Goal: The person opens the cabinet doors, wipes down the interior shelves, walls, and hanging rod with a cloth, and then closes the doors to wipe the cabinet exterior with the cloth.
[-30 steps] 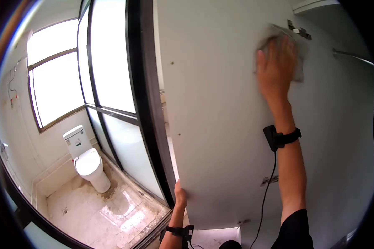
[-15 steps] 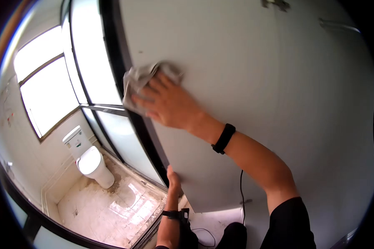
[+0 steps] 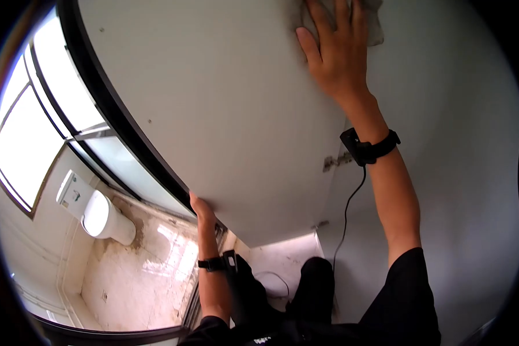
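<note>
A pale grey cabinet door (image 3: pixel 225 115) stands open in front of me, its inner face towards me. High on the door, my right hand (image 3: pixel 339 55) presses a grey cloth (image 3: pixel 375 23) against the surface, fingers spread over it. The cloth's top runs out of view. Lower down, my left hand (image 3: pixel 203 209) grips the door's free edge, thumb side showing and the other fingers hidden behind it. Both wrists wear black bands; a thin black cable (image 3: pixel 347 213) hangs from the right one.
Metal hinges (image 3: pixel 335 162) join the door to a grey side panel (image 3: pixel 432 190) on the right. Left of the door, black-framed glass partitions (image 3: pixel 104 109) border a room with a white toilet (image 3: pixel 101 216) and a stained, wet-looking floor (image 3: pixel 127 282). My knees are below.
My right hand has swept the cloth from near the door's free edge up and right across its face. My left hand stays on the edge. The view has shifted rightward.
</note>
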Action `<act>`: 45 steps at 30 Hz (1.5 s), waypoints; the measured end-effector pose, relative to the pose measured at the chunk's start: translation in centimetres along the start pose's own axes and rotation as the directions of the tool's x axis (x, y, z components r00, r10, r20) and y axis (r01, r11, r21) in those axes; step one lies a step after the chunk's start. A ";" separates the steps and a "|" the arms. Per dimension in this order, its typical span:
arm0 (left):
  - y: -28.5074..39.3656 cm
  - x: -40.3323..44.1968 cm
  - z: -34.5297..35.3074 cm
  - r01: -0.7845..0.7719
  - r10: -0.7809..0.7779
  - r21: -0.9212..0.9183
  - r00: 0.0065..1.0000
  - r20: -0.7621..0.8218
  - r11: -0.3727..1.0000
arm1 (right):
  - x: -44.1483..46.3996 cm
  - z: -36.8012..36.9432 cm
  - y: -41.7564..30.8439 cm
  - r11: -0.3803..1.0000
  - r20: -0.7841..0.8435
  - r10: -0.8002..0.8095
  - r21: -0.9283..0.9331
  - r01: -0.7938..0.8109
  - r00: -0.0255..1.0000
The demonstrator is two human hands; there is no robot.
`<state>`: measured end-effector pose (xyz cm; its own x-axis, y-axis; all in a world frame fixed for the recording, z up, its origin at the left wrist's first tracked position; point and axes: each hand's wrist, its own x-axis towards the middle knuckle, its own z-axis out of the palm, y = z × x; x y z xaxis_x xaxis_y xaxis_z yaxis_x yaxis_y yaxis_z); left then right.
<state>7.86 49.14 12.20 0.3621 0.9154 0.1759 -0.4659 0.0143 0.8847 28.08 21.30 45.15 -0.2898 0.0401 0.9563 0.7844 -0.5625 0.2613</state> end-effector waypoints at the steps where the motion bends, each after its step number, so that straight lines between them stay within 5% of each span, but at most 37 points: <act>1: 0.1 -0.3 0.0 0.033 -0.032 0.012 0.999 -0.013 0.999 | -1.1 0.0 -0.3 0.993 0.040 0.079 0.086 -0.082 0.996; 5: 0.0 -0.2 0.1 0.038 -0.038 0.012 0.999 0.021 0.999 | -11.7 1.2 -0.7 0.963 0.227 0.184 0.152 -0.221 0.956; 11: 0.3 -0.2 -0.2 0.089 -0.090 0.045 0.996 0.020 0.995 | -17.6 2.2 -9.5 0.952 0.104 0.259 0.142 -0.272 0.960; 14: 0.9 -0.5 -0.3 0.078 -0.078 0.014 0.997 0.001 0.997 | -14.0 2.3 -16.4 0.952 0.372 0.114 0.224 -0.209 0.921; 16: -0.3 0.3 -1.4 0.063 -0.065 0.022 0.994 0.085 0.998 | -12.5 3.7 -20.5 0.884 0.355 -0.029 0.446 -0.142 0.935; 19: 0.5 0.0 -0.9 0.096 -0.096 0.008 0.989 0.112 0.995 | -11.7 5.2 -24.8 0.875 0.318 -0.144 0.482 -0.029 0.937; 23: 0.3 0.4 -1.1 0.096 -0.080 -0.063 0.972 0.221 0.993 | -14.7 4.5 -23.6 0.855 0.282 -0.283 0.507 0.108 0.917; 26: -0.2 1.4 -1.9 0.121 -0.112 -0.025 0.963 0.243 0.992 | -18.1 2.3 -19.8 0.854 0.453 -0.279 0.521 0.002 0.847; 27: -0.5 1.7 -2.2 0.147 -0.142 -0.001 0.961 0.236 0.989 | -18.9 1.2 -18.0 0.890 0.583 -0.251 0.454 -0.054 0.773; 29: -0.1 1.6 -1.1 0.112 -0.112 0.012 0.972 0.206 0.994 | -21.3 0.9 -15.4 0.941 0.429 -0.064 0.327 -0.089 0.901; 31: 0.4 1.0 -0.3 0.066 -0.070 0.026 0.982 0.175 0.997 | -23.1 0.4 -13.3 0.960 0.406 0.158 0.149 -0.236 0.900; 36: 0.4 -0.3 -0.8 0.089 -0.091 0.024 0.989 0.115 0.996 | -25.8 0.2 -10.4 0.804 0.177 0.553 0.143 -0.578 0.814; 40: 2.5 -3.7 -0.3 0.082 -0.083 0.017 0.995 0.059 0.996 | -24.2 1.0 -16.1 0.741 0.106 0.626 0.229 -0.632 0.773; 42: 2.4 -4.1 -1.6 0.107 -0.102 -0.059 0.991 0.083 0.993 | -23.4 0.2 -20.3 0.857 0.360 0.375 0.216 -0.468 0.854; 45: 2.6 -4.3 -4.0 0.164 -0.130 -0.159 0.970 0.207 0.974 | -21.1 -0.4 -25.4 0.879 0.382 0.249 0.297 -0.374 0.890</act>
<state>1.89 46.85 12.02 0.5786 0.8026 0.1450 -0.5222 0.2281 0.8217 14.07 34.42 18.26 0.1470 0.2106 0.9665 0.9604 -0.2641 -0.0886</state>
